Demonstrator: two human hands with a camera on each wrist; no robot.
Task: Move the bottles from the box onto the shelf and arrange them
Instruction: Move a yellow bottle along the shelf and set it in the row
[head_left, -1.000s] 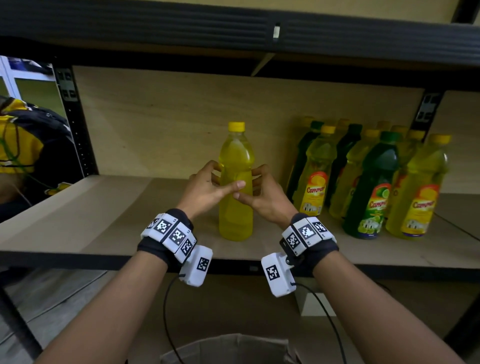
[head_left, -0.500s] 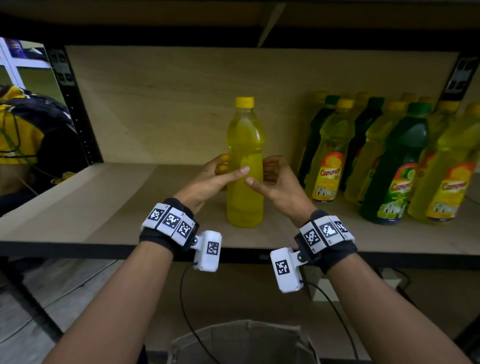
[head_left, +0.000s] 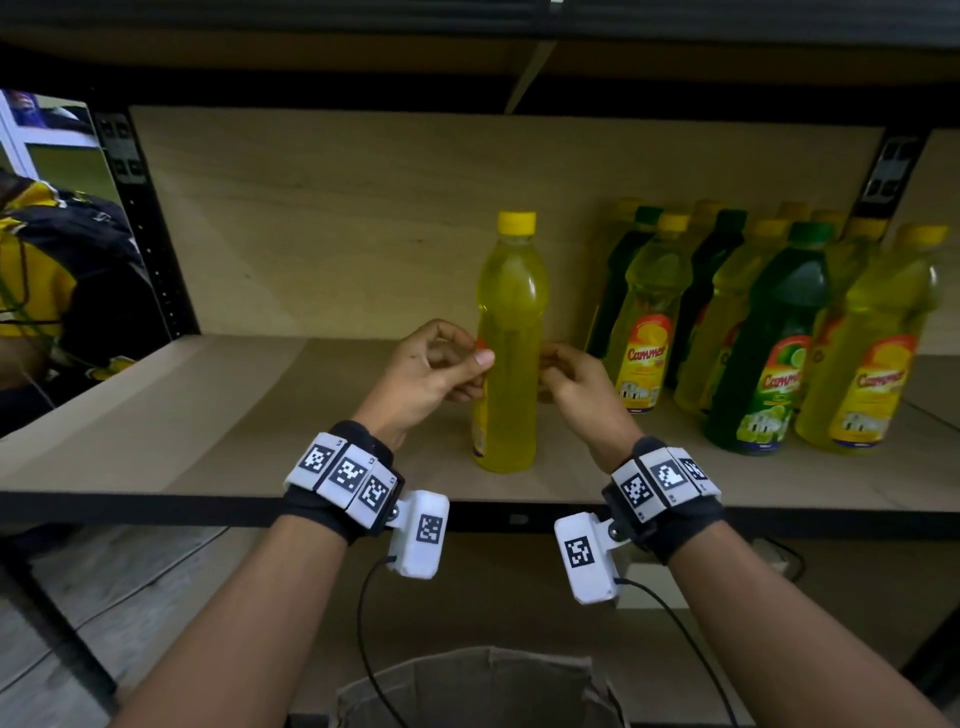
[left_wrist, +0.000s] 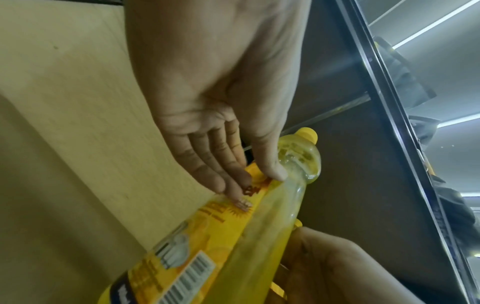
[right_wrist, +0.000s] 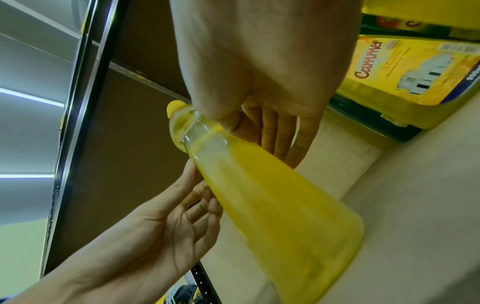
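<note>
A yellow bottle (head_left: 506, 353) with a yellow cap stands upright on the wooden shelf (head_left: 208, 426), near its front edge. Its label shows only at the bottle's left edge. My left hand (head_left: 470, 364) holds the bottle's left side. In the left wrist view this hand (left_wrist: 249, 181) has its fingers on the label (left_wrist: 207, 236) and its thumb on the clear plastic. My right hand (head_left: 550, 364) holds the right side. In the right wrist view its fingers (right_wrist: 280, 131) lie behind the bottle (right_wrist: 272, 195), with the thumb near the neck.
Several green and yellow labelled bottles (head_left: 769, 338) stand grouped on the shelf to the right. An open cardboard box (head_left: 478, 686) sits below, between my forearms. A black shelf upright (head_left: 140, 223) stands at the left, with a person in yellow and black (head_left: 47, 270) beyond it.
Both hands have slid from the bottle's front to its sides. The bottle has turned, so its label edge now shows on the left.
</note>
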